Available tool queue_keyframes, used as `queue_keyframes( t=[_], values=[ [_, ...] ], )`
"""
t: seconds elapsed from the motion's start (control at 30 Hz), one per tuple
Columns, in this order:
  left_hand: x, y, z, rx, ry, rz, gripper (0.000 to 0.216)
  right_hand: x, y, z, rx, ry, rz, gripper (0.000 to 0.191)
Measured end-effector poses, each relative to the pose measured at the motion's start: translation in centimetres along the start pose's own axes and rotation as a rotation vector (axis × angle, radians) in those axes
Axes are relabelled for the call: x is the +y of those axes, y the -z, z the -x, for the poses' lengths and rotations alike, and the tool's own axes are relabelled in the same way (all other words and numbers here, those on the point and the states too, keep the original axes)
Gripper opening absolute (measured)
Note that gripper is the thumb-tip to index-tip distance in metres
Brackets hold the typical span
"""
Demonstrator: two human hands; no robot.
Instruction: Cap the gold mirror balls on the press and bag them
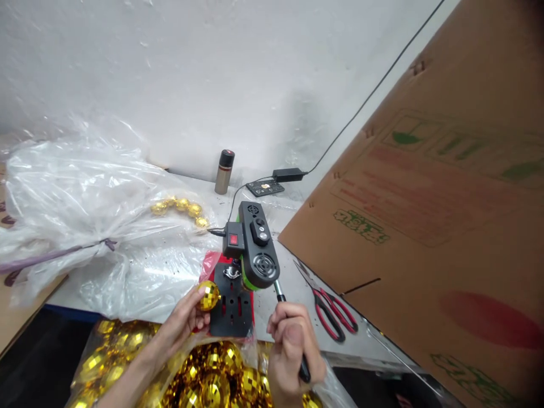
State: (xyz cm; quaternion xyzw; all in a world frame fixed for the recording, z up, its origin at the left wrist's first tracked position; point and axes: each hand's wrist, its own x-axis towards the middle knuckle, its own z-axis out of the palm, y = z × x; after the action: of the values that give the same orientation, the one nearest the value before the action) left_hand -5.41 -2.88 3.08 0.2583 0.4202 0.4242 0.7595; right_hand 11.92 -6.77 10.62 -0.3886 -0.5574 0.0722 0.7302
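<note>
My left hand (pixel 181 324) pinches a small gold mirror ball (pixel 208 295) and holds it at the left edge of the black base plate (pixel 233 309) of a small press machine (pixel 253 245). My right hand (pixel 293 345) is closed round the black grip of the machine's lever handle (pixel 280 294), which slants down from the machine's head. The machine is black with a green body and a red switch.
An open bag of several gold mirror balls (pixel 204 374) lies below my hands. A large clear plastic bag (pixel 80 215) fills the left. Red-handled scissors (pixel 329 309) lie right of the machine. A cardboard sheet (pixel 442 215) leans at the right. A metal bottle (pixel 224 171) and power adapter (pixel 288 175) stand by the wall.
</note>
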Motion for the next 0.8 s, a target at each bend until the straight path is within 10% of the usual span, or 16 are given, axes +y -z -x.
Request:
queue_keyframes(
  t=[0.4,0.8],
  values=[
    [-2.1,-2.3,-1.5,0.099,-0.473,-1.007,0.055,-0.7,0.1,-0.6,-0.036,0.02,0.062,0.03],
    [-1.4,-4.2,-1.8,0.043,-0.474,-1.417,0.047,-0.7,0.2,-0.6,-0.046,0.015,0.085,0.03]
  ],
)
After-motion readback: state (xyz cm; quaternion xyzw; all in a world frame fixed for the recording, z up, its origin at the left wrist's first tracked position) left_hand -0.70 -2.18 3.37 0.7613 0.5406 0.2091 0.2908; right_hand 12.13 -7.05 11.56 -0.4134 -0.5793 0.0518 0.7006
